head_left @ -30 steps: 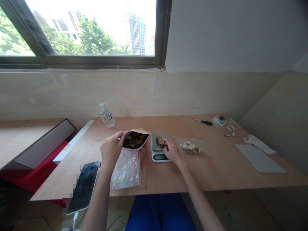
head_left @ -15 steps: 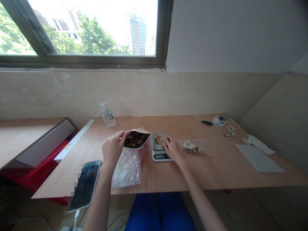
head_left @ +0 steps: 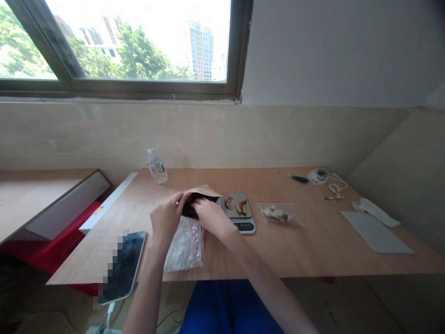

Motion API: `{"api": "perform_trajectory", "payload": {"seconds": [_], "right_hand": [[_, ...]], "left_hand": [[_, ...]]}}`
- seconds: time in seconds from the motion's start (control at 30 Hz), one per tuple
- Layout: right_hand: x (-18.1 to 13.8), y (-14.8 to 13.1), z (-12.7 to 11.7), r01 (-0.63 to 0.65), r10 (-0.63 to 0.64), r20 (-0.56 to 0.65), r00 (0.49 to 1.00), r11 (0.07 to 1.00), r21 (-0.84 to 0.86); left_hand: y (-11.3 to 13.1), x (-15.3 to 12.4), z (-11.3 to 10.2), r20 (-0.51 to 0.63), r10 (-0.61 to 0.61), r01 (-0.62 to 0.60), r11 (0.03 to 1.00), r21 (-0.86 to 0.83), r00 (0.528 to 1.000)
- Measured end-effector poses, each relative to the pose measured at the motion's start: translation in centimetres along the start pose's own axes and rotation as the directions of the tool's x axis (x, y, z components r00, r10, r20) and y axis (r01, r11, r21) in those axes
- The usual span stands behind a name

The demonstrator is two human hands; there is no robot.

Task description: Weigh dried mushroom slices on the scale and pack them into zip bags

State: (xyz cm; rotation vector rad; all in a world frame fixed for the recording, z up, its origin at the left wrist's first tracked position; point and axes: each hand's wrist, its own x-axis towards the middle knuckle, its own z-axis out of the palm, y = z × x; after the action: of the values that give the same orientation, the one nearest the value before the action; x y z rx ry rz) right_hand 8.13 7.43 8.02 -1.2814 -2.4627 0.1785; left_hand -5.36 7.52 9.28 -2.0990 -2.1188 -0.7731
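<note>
My left hand (head_left: 166,215) grips the left edge of a brown paper pouch (head_left: 205,189) and keeps its dark mouth open. Into that mouth reaches my right hand (head_left: 210,214); its fingertips are hidden inside, so what they touch does not show. Just right of the pouch is a kitchen scale (head_left: 251,208) with a steel top. Brown dried slices (head_left: 241,207) lie apart on its plate, and my right forearm partly covers its display. Under the pouch lie clear zip bags (head_left: 184,248) with red seals.
A filled zip bag (head_left: 278,214) lies right of the scale. A water bottle (head_left: 157,167) stands at the back left. A tablet (head_left: 125,264) overhangs the front left edge. Farther right are a screwdriver (head_left: 299,178), a white dome camera (head_left: 317,176), a grey sheet (head_left: 375,234) and white cloth (head_left: 375,211).
My right hand has left the scale and moved left into the pouch. A second brown slice now shows on the plate where that hand was. My left hand still holds the pouch.
</note>
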Motion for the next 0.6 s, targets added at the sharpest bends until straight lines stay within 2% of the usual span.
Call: {"api": "perform_trajectory", "payload": {"seconds": [0.07, 0.13, 0.2, 0.3, 0.4, 0.47, 0.53, 0.6], "right_hand": [[1.7, -0.1, 0.3, -0.062, 0.071, 0.135, 0.988, 0.996, -0.069], [2.9, -0.2, 0.6, -0.096, 0.117, 0.222, 0.968, 0.990, -0.102], [3.4, -0.4, 0.9, -0.106, 0.130, 0.242, 0.961, 0.988, -0.110], [3.1, -0.7, 1.3, -0.091, 0.110, 0.205, 0.973, 0.991, -0.098], [1.7, -0.9, 1.3, -0.052, 0.056, 0.081, 0.995, 0.997, -0.055], [0.3, -1.1, 1.0, -0.001, 0.003, -0.072, 0.997, 1.000, 0.030], [-1.6, -1.3, 0.4, 0.077, -0.028, -0.259, 0.965, 0.981, 0.178], [-3.9, -1.1, -0.1, 0.158, 0.010, -0.449, 0.893, 0.929, 0.334]], "left_hand": [[0.0, -0.2, 0.3, -0.004, 0.000, 0.000, 1.000, 0.004, 1.000], [0.0, -0.2, 0.5, -0.007, -0.011, 0.011, 1.000, -0.002, 1.000], [-0.1, -0.3, 0.7, -0.010, -0.031, 0.030, 1.000, -0.006, 0.999], [-0.2, -0.3, 0.8, -0.017, -0.058, 0.058, 0.998, -0.008, 0.998], [-0.3, -0.3, 0.7, -0.009, -0.057, 0.057, 0.998, -0.013, 0.998], [-0.4, -0.3, 0.6, 0.000, -0.053, 0.053, 0.998, -0.017, 0.999], [-0.5, -0.2, 0.5, -0.002, -0.052, 0.052, 0.998, -0.022, 0.999], [-0.6, -0.1, 0.4, -0.011, -0.052, 0.052, 0.998, -0.029, 0.999]]}}
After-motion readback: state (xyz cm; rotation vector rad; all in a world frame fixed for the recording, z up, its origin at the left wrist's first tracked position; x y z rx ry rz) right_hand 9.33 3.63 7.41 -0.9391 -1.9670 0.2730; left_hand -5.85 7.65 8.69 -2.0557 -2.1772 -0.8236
